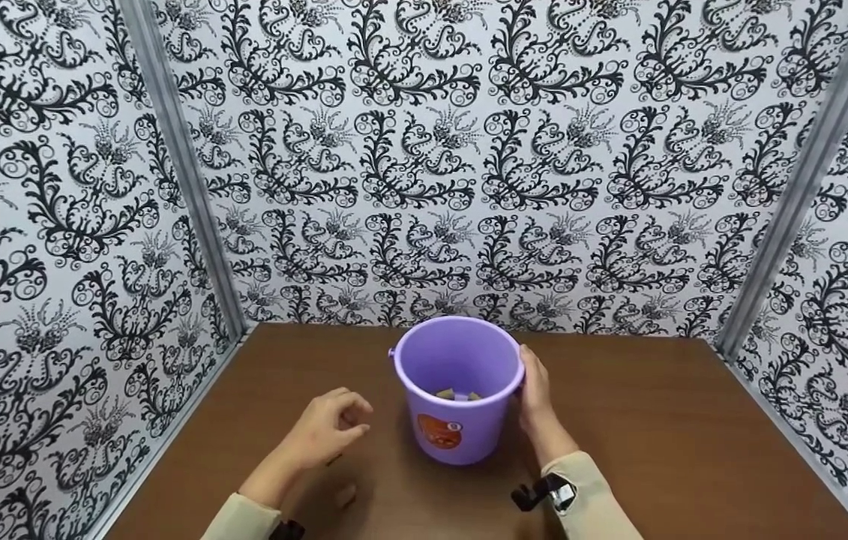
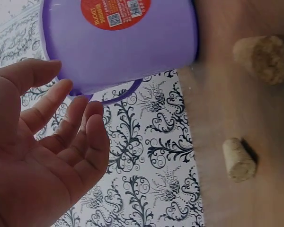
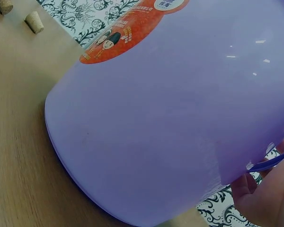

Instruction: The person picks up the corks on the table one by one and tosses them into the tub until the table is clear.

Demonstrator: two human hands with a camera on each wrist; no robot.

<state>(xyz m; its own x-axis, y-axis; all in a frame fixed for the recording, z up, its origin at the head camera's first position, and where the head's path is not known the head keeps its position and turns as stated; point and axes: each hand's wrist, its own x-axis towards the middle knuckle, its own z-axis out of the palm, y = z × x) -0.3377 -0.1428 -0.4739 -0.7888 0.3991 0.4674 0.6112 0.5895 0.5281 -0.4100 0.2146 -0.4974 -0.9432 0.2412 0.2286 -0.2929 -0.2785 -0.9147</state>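
A purple bucket point(image 1: 461, 442) with an orange-red label stands on the table, its mouth toward me in the head view. Several light-brown pieces point(image 1: 474, 396) lie at the bottom inside it. My right hand point(image 1: 536, 386) grips the bucket at its right side, up by the rim; part of its fingers is hidden behind the wall. To the left of the bucket my left hand point(image 1: 325, 429) hovers with loosely bent fingers and nothing in them. Below it are two corks on the table: a nearer one point(image 2: 262, 59) and a farther one point(image 2: 239, 160) in the left wrist view.
The brown wooden table point(image 1: 641, 435) runs back to a wall point(image 1: 424, 187) with black scroll patterns on white. Patterned panels with grey metal posts point(image 1: 184, 157) enclose the left and right sides. The bucket's purple handle point(image 2: 118, 97) hangs at its side.
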